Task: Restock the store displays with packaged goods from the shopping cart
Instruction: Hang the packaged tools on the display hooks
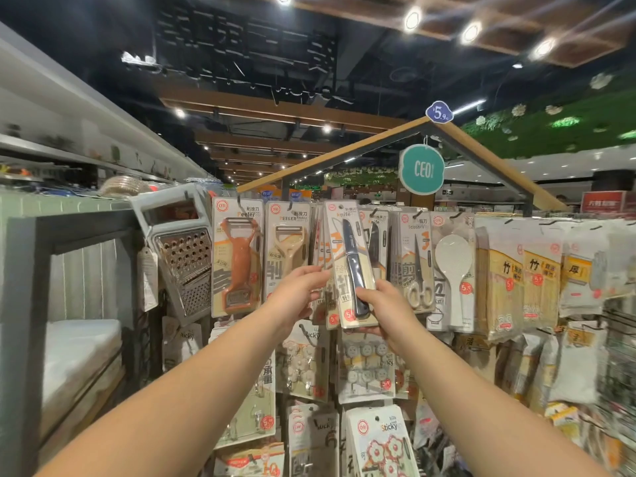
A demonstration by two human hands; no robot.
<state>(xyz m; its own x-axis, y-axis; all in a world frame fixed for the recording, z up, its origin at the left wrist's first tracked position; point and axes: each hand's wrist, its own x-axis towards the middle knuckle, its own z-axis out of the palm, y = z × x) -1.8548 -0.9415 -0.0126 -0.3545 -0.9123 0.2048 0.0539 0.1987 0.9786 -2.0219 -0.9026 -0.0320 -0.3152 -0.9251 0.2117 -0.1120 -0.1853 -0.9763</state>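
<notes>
A carded knife package (348,256), with a dark blue knife under clear plastic, is raised at the top row of a hanging display. My right hand (385,311) grips its lower end, thumb on the knife handle. My left hand (299,290) reaches in from the left, and its fingers touch the left edge of the hanging knife packs (321,270) behind it. The package's top sits at the level of the display hooks. The shopping cart is out of view.
Peeler packs (237,256) and a metal grater (182,256) hang to the left. Scissors (414,259), a rice paddle (452,266) and bamboo goods (506,280) hang to the right. Sticky hook packs (368,366) fill the lower rows. A grey shelf unit (69,304) stands at the left.
</notes>
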